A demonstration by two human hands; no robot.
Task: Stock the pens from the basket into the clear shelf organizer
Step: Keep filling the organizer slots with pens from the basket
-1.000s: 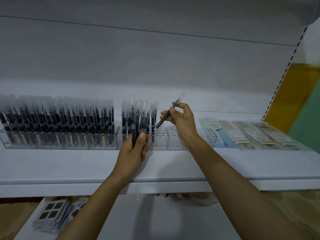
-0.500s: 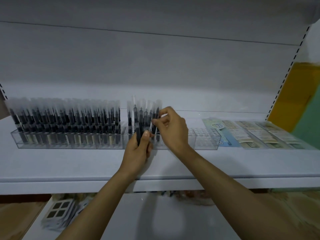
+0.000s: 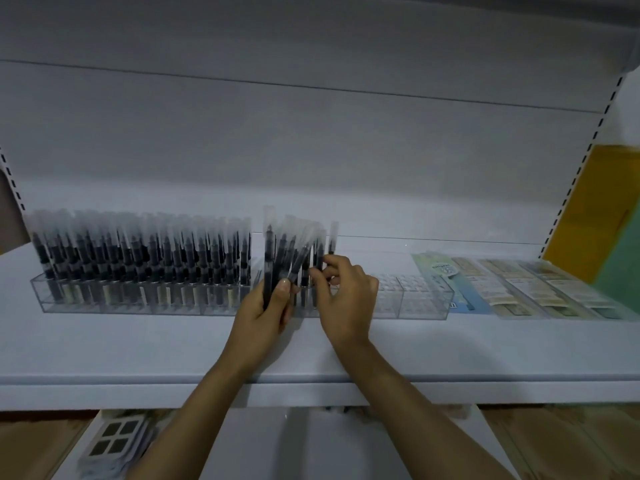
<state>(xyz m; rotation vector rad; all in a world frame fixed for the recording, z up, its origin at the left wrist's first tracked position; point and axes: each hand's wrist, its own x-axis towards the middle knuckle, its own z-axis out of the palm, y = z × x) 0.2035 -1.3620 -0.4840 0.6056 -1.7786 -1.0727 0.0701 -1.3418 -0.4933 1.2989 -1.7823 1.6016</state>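
Your R hand [image 3: 346, 299] has dropped since 0.5 s ago, from pen caps to mid-barrel. White shelf [image 3: 138, 348] carries the clear shelf organizer [image 3: 419, 303]: L part packed w/ upright pens [image 3: 138, 261], R cells unfilled. Packets [image 3: 519, 289] beside it, print too blurred to read. Your L hand [image 3: 261, 317] grips a fanned pen bundle [image 3: 287, 254] at the organizer. R fingertips curl at it; pinch unclear.

Black pens [image 3: 145, 261] in a clear organizer [image 3: 415, 303] on a white shelf [image 3: 485, 348].
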